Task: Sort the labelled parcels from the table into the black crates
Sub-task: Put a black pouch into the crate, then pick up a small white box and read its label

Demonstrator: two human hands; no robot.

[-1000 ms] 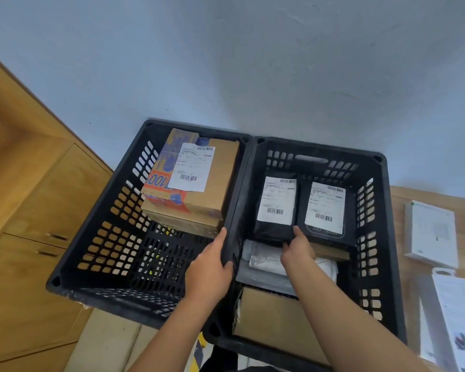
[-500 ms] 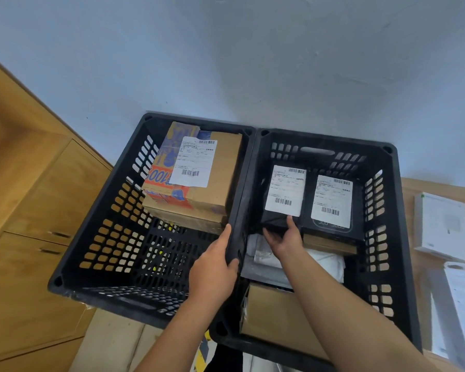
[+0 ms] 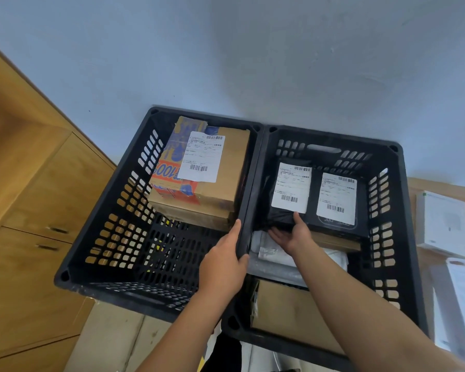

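1. Left hand (image 3: 223, 264) is clamped over the meeting rims (image 3: 249, 200) of the left crate (image 3: 105, 210) and right crate (image 3: 399, 189), probably to steady them.
2. Right hand (image 3: 290, 234) pinches the 6 o'clock edge of the black-wrapped parcel (image 3: 287, 189), thumb on top and fingers beneath.
3. This parcel lies label-up in the right crate toward 12 o'clock, with a black boxed parcel (image 3: 336, 200) touching it at 3 o'clock. It is probably being squared into the row.
4. A labelled cardboard box (image 3: 226, 162) sits in the left crate.

pale blue wall (image 3: 253, 49), wooden cabinets (image 3: 38, 210), wooden table (image 3: 419, 189)
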